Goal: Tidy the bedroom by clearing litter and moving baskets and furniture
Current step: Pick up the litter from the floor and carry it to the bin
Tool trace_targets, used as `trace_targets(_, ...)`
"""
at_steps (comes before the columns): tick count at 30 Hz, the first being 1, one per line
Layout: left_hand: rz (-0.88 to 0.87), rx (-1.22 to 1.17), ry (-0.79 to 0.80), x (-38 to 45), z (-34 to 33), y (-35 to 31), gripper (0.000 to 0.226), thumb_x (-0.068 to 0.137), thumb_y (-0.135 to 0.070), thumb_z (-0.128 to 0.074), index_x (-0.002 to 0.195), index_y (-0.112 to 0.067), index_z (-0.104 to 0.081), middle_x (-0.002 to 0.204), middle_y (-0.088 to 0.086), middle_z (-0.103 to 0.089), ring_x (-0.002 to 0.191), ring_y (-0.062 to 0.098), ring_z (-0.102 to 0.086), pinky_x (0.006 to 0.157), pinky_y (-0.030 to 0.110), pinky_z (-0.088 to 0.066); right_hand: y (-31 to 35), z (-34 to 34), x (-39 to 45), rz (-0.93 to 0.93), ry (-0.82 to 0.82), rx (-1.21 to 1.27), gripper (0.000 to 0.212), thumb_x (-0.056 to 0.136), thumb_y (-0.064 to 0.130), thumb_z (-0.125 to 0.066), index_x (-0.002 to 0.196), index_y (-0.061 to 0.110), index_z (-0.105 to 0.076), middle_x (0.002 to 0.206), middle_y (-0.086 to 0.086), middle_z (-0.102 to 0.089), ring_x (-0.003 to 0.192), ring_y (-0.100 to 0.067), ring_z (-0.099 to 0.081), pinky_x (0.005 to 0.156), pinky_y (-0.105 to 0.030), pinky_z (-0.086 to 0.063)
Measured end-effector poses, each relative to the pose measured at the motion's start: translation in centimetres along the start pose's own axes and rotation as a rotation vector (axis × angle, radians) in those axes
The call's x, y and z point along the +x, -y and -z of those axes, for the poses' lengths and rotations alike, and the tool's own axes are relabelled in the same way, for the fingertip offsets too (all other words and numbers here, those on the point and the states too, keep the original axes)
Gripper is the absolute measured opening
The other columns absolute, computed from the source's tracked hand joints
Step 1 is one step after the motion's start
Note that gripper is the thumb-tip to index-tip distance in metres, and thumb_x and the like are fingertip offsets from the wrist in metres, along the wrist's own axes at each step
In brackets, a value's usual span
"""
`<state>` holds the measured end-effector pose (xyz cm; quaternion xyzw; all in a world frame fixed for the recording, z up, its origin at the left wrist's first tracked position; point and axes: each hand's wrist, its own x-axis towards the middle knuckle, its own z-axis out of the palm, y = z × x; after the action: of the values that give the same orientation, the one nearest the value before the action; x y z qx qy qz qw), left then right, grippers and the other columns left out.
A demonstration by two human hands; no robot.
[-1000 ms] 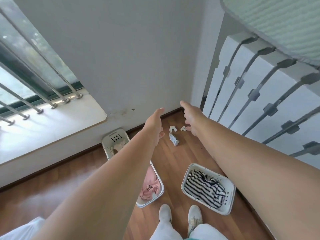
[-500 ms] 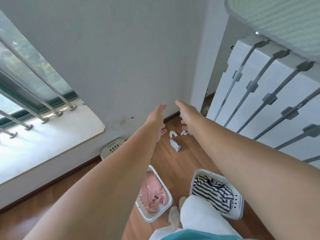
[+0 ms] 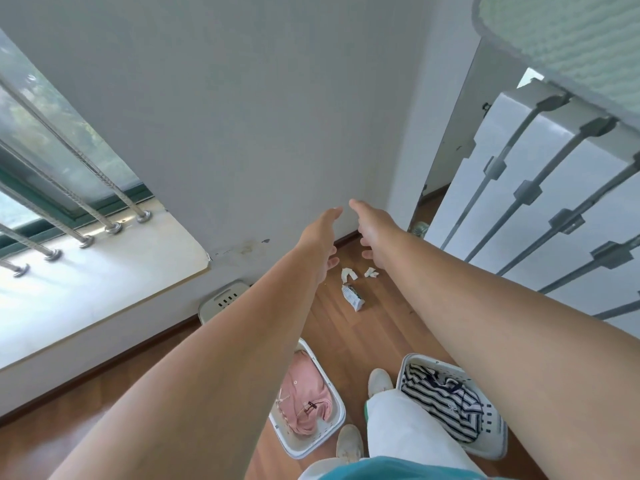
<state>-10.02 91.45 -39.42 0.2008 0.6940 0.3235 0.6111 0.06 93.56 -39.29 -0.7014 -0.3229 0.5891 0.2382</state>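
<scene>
Litter lies on the wooden floor by the wall: a small crumpled carton (image 3: 353, 300) and two scraps of white paper (image 3: 347, 274) (image 3: 370, 272). My left hand (image 3: 322, 237) and my right hand (image 3: 375, 232) reach forward above the litter, fingers relaxed and holding nothing. A white basket with a pink garment (image 3: 329, 448) stands under my left arm. On its right, beside my leg, another white basket (image 3: 498, 445) holds striped clothes.
A third white basket (image 3: 221, 301) stands against the wall, mostly hidden by my left arm. A window sill (image 3: 104, 271) with metal bars is on the left. A white bed frame with grey rails (image 3: 540, 188) stands on the right. My feet stand between the baskets.
I have stepped forward, my right foot now between the baskets. Both arms stay stretched out and the hands have drawn closer together over the litter.
</scene>
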Motion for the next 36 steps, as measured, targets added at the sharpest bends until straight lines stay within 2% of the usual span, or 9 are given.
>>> trace_targets(6,0.045,0.005,-0.019,2.8,-2.7,-0.3,0.053,0.086,-0.056,-0.058,0.126,-0.022,-0.051,0.119,0.003,-0.051,0.107,0.021,-0.053,0.098,0.04,-0.049,0.4,1.9,3.6,-0.033,0.007,-0.004,0.069,0.091,0.061,-0.043,0.144,0.017,-0.043,0.144,-0.006,-0.048,0.127,-0.028,-0.048,0.106,-0.05,-0.039)
trace_targets(10,0.082,0.012,-0.059,5.4,-5.5,-1.1,0.04,0.085,-0.053,-0.061,0.11,-0.024,-0.05,0.105,0.001,-0.053,0.105,0.021,-0.054,0.097,0.04,-0.05,0.4,3.7,6.9,-0.069,0.022,-0.023,0.067,0.09,0.061,-0.044,0.14,0.017,-0.046,0.139,-0.005,-0.052,0.115,-0.026,-0.051,0.102,-0.048,-0.042)
trace_targets(15,0.137,-0.009,-0.074,8.0,-8.2,-1.6,0.022,0.085,-0.046,-0.063,0.083,-0.027,-0.055,0.09,0.0,-0.048,0.093,0.02,-0.051,0.093,0.037,-0.05,1.1,6.3,10.2,-0.079,0.031,-0.03,0.066,0.092,0.059,-0.043,0.144,0.017,-0.043,0.142,-0.006,-0.049,0.127,-0.027,-0.047,0.108,-0.048,-0.037)
trace_targets(19,0.153,-0.034,-0.082,10.0,-9.4,-1.6,0.029,0.084,-0.045,-0.065,0.101,-0.025,-0.053,0.107,0.002,-0.053,0.108,0.022,-0.054,0.09,0.036,-0.051,1.5,7.5,12.3,-0.088,0.028,-0.035,0.065,0.094,0.057,-0.042,0.146,0.018,-0.04,0.147,-0.006,-0.045,0.132,-0.027,-0.043,0.111,-0.048,-0.034)
trace_targets(22,0.159,-0.041,-0.081,10.8,-9.7,-1.9,0.024,0.085,-0.044,-0.064,0.1,-0.028,-0.054,0.113,0.001,-0.053,0.11,0.021,-0.054,0.093,0.036,-0.05,1.6,7.4,13.3,-0.098,0.022,-0.047,0.066,0.093,0.058,-0.043,0.145,0.018,-0.041,0.147,-0.006,-0.045,0.131,-0.027,-0.044,0.111,-0.048,-0.035)
trace_targets(26,0.167,-0.008,-0.095,11.7,-9.9,-3.0,0.029,0.082,-0.046,-0.065,0.1,-0.026,-0.054,0.103,0.0,-0.055,0.107,0.021,-0.055,0.094,0.038,-0.051,2.1,7.1,14.2,-0.099,0.027,-0.043,0.066,0.094,0.058,-0.041,0.146,0.017,-0.041,0.148,-0.005,-0.045,0.132,-0.026,-0.044,0.111,-0.048,-0.035)
trace_targets(30,0.16,0.012,-0.067,13.1,-9.6,-4.3,0.021,0.081,-0.046,-0.066,0.079,-0.029,-0.054,0.09,-0.003,-0.053,0.1,0.02,-0.055,0.094,0.038,-0.051,2.7,6.2,15.2,-0.105,0.014,-0.027,0.065,0.094,0.057,-0.042,0.145,0.016,-0.042,0.146,-0.006,-0.046,0.131,-0.026,-0.045,0.11,-0.046,-0.036)
trace_targets(33,0.146,0.056,-0.018,14.9,-9.4,-4.8,0.021,0.08,-0.047,-0.066,0.083,-0.03,-0.055,0.097,-0.004,-0.054,0.101,0.021,-0.055,0.093,0.038,-0.05,2.9,5.2,16.1,-0.118,-0.013,0.019,0.059,0.095,0.054,-0.044,0.138,0.014,-0.048,0.137,-0.005,-0.051,0.121,-0.024,-0.051,0.101,-0.041,-0.043)
trace_targets(36,0.136,0.123,0.034,17.9,-8.6,-4.9,0.014,0.083,-0.043,-0.065,0.084,-0.031,-0.056,0.101,-0.004,-0.056,0.102,0.021,-0.055,0.091,0.038,-0.05,2.8,3.5,17.6,-0.136,-0.056,0.096,0.034,0.096,0.051,-0.046,0.106,0.019,-0.053,0.102,0.001,-0.056,0.084,-0.014,-0.053,0.072,-0.031,-0.041)
